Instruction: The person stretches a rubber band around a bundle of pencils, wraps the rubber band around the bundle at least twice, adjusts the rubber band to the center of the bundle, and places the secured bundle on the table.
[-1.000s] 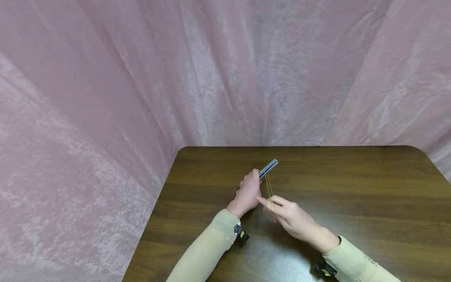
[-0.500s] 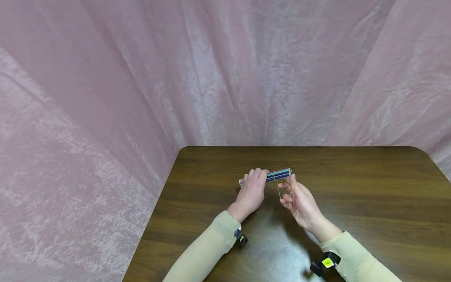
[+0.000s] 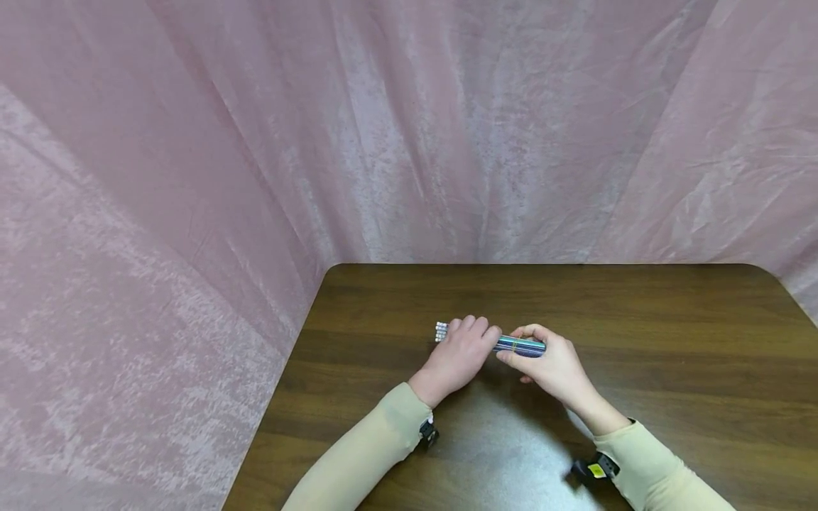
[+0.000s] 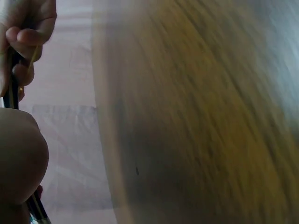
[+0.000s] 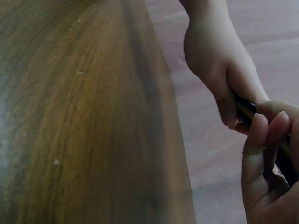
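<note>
A bundle of slim striped pencils (image 3: 505, 342), mostly dark blue with some teal, is held just above the table. My left hand (image 3: 461, 357) grips it around the middle from above; the white-and-silver ends stick out to its left. Around the right part of the bundle runs a thin yellow rubber band (image 3: 515, 345). My right hand (image 3: 554, 364) holds that right end between thumb and fingers. In the right wrist view, a strand of the rubber band (image 5: 254, 150) crosses a finger of this hand. The bundle's underside is hidden.
Beneath both hands lies a brown wooden table (image 3: 671, 355) with rounded far corners. Pink velvety cloth (image 3: 409, 142) hangs behind it and along its left side. Each wrist carries a small black camera (image 3: 596, 468).
The bundle has turned from slanting up to the right to slightly down. The right hand, earlier stretching the band below the bundle, has come up to grip the bundle's right end.
</note>
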`<state>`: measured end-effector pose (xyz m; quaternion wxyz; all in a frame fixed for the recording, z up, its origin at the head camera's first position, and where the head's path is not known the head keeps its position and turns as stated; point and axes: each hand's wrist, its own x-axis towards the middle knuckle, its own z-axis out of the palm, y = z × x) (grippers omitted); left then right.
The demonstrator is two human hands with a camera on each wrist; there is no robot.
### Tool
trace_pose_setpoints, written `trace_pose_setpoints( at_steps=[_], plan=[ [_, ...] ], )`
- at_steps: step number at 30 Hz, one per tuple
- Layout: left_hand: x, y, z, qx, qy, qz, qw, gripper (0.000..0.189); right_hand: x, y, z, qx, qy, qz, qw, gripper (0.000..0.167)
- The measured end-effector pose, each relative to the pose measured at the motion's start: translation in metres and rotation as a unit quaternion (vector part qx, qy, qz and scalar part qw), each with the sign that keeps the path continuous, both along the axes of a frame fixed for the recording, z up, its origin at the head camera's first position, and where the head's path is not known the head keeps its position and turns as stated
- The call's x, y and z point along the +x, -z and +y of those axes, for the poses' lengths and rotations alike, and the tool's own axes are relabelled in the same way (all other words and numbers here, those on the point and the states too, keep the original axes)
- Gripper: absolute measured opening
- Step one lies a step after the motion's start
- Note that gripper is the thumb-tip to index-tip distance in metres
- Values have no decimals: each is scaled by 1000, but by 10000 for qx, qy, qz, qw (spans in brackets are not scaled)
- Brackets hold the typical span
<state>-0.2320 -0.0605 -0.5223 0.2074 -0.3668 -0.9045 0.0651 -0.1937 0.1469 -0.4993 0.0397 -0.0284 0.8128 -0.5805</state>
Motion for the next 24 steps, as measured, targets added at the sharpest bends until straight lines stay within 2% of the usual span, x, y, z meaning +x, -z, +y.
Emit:
trace_pose_setpoints(
  at_steps=[5, 9, 11, 12, 13, 14, 16, 17, 18, 19, 20, 21, 22, 24],
  plan=[
    [-2, 1, -1, 506, -299, -688, 9959, 39, -4, 3, 3, -215, 6, -71, 9997, 72],
    [-5, -3, -3, 865, -786, -739, 9904, 38, 1, 10, 2, -57, -111, 26, 9999, 36],
    [-6, -3, -3, 1038, -1098, -676, 9862, 32, 7, 11, -1, 401, -424, 414, 9974, 18],
    [-7, -3, -3, 1081, -1253, -638, 9842, 27, 11, 12, -3, 767, -664, 766, 9919, 15],
    [-7, -2, -3, 1104, -1391, -623, 9821, 22, 14, 11, -5, 1154, -965, 1243, 9808, 16],
    [-7, -1, -3, 1092, -1511, -622, 9805, 19, 17, 10, -8, 1507, -1272, 1763, 9644, 17],
    [-6, 2, -2, 1019, -1699, -700, 9777, 11, 22, 7, -13, 1976, -1837, 2910, 9179, 19],
    [-5, 4, -1, 985, -1773, -783, 9761, 13, 24, 5, -15, 2045, -2055, 3414, 8941, 22],
    [-4, 5, 0, 967, -1847, -910, 9738, 13, 24, 3, -17, 1926, -2259, 3787, 8766, 25],
    [-3, 7, 0, 996, -1907, -1077, 9706, 19, 24, 3, -18, 1701, -2397, 4002, 8680, 31],
    [-2, 8, 1, 1044, -1961, -1231, 9672, 26, 23, 2, -19, 1405, -2443, 4080, 8684, 37],
    [-1, 9, 1, 1141, -2008, -1394, 9629, 31, 23, 3, -20, 1027, -2408, 4053, 8759, 42],
    [-1, 10, 1, 1266, -2051, -1542, 9582, 37, 22, 3, -21, 594, -2317, 3847, 8915, 46],
    [-2, 9, 2, 1624, -2133, -1742, 9475, 38, 22, 4, -22, -480, -2010, 2978, 9320, 50]
  ],
)
